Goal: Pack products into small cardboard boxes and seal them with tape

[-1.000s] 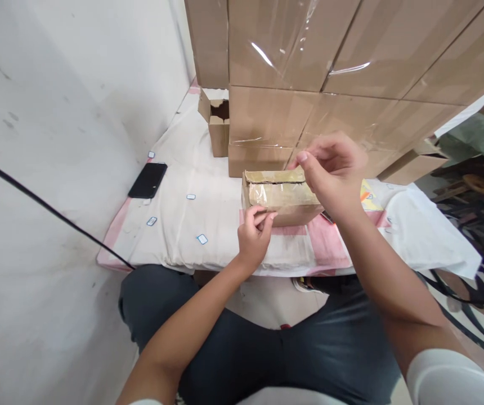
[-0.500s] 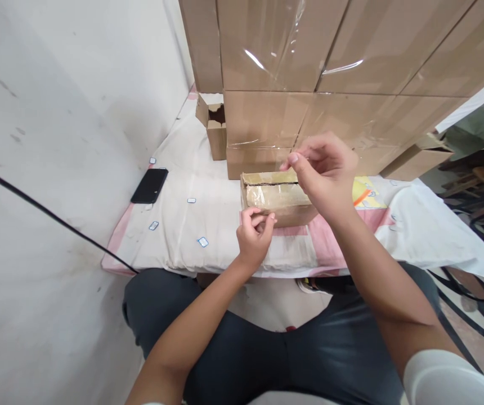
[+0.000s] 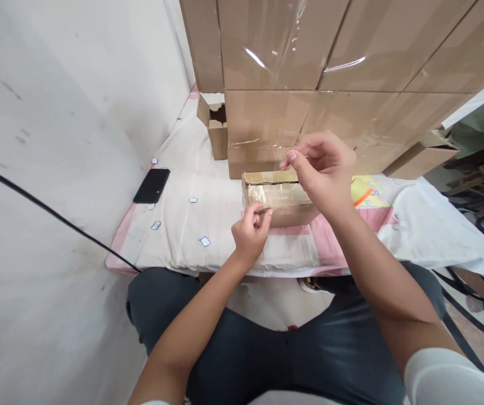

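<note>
A small cardboard box (image 3: 286,194) with shiny clear tape across its top sits on the cloth-covered surface before me. My left hand (image 3: 251,229) is at its near left corner, with thumb and fingers curled together. Whatever it may pinch is too small to make out. Raised above the box's right end, my right hand (image 3: 324,171) has its thumb and forefinger pinched. Anything between those fingertips is too thin to tell, and this hand hides the right part of the box.
Taped cartons (image 3: 267,118) are stacked behind the box. Open small boxes stand at left (image 3: 217,132) and right (image 3: 419,154). A black phone (image 3: 152,185) and several small blue-edged labels lie on the cloth (image 3: 183,225). An orange strip (image 3: 364,197) rests on yellow paper.
My left hand has shifted slightly left along the box's near corner. The right hand keeps nearly the same pinched pose above the box. The view has moved a little.
</note>
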`<act>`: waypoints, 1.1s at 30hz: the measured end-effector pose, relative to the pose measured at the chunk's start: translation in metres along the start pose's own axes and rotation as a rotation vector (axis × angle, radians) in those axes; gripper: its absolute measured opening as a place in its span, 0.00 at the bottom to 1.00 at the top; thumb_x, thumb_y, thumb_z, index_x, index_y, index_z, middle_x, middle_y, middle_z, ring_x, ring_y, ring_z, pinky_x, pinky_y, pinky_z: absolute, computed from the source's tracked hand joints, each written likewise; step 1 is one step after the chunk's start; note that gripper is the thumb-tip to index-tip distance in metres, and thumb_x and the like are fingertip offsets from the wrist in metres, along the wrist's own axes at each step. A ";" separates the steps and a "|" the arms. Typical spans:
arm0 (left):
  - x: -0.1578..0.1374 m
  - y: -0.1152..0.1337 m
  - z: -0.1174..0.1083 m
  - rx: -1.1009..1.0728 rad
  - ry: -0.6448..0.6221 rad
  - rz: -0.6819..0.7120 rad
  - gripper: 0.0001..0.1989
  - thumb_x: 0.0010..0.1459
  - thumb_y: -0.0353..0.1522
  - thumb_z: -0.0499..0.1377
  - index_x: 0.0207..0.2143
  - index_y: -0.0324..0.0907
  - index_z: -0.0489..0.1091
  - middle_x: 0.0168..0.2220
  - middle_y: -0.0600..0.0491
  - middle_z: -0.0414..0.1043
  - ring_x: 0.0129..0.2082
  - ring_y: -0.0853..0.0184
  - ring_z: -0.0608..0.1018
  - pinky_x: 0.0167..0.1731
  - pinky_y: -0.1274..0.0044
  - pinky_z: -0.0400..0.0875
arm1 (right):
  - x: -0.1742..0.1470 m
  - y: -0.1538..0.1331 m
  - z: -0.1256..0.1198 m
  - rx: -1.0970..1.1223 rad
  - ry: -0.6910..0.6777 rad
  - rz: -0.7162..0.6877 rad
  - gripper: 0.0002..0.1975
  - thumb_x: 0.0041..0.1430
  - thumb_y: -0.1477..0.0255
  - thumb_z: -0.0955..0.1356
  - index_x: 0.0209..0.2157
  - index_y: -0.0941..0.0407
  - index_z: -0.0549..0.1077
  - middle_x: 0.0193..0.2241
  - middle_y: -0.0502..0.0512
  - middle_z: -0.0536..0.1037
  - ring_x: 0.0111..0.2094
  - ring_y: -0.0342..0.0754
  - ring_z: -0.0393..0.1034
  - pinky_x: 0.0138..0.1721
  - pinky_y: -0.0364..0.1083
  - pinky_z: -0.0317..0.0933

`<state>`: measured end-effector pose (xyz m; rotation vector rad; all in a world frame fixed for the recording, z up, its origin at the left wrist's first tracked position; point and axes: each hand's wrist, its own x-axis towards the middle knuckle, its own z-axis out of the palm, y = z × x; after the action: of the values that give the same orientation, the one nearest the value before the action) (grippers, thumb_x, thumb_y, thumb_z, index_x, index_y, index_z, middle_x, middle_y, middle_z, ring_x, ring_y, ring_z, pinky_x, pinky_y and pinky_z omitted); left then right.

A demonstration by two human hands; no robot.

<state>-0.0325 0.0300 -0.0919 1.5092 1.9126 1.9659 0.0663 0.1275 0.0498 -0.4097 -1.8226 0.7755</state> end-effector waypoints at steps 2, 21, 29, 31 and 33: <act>-0.001 -0.003 0.002 0.016 0.003 0.028 0.08 0.64 0.38 0.60 0.41 0.43 0.70 0.17 0.66 0.54 0.17 0.75 0.61 0.24 0.81 0.58 | 0.001 0.001 0.001 -0.008 0.008 -0.014 0.14 0.62 0.54 0.70 0.36 0.50 0.72 0.30 0.48 0.78 0.39 0.48 0.80 0.37 0.46 0.76; 0.018 0.003 -0.012 0.173 0.142 0.135 0.24 0.54 0.42 0.68 0.49 0.41 0.67 0.34 0.51 0.71 0.38 0.62 0.77 0.44 0.70 0.71 | 0.009 0.002 0.000 -0.050 -0.018 0.058 0.16 0.59 0.51 0.71 0.36 0.49 0.73 0.32 0.50 0.79 0.40 0.49 0.78 0.38 0.48 0.74; 0.032 -0.014 -0.008 -0.137 -0.151 -0.006 0.22 0.62 0.39 0.63 0.56 0.47 0.62 0.65 0.43 0.62 0.70 0.56 0.60 0.63 0.64 0.63 | 0.017 0.007 -0.001 -0.056 -0.004 -0.007 0.15 0.60 0.53 0.71 0.35 0.50 0.73 0.35 0.51 0.79 0.48 0.53 0.77 0.45 0.53 0.73; 0.028 -0.016 -0.006 -0.178 -0.148 -0.028 0.22 0.62 0.39 0.63 0.55 0.47 0.62 0.66 0.43 0.61 0.69 0.56 0.61 0.63 0.64 0.64 | 0.023 0.007 -0.003 -0.116 0.012 -0.034 0.14 0.59 0.54 0.72 0.33 0.50 0.73 0.42 0.53 0.80 0.56 0.57 0.71 0.52 0.56 0.70; 0.025 -0.017 -0.006 -0.188 -0.152 -0.042 0.22 0.61 0.40 0.64 0.54 0.48 0.62 0.67 0.43 0.59 0.69 0.56 0.62 0.61 0.64 0.66 | 0.033 0.012 -0.004 -0.183 0.006 -0.029 0.14 0.58 0.55 0.73 0.32 0.51 0.73 0.49 0.53 0.78 0.62 0.58 0.65 0.56 0.58 0.67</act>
<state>-0.0591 0.0445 -0.0891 1.5071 1.6376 1.8922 0.0569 0.1572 0.0657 -0.5022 -1.8967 0.5890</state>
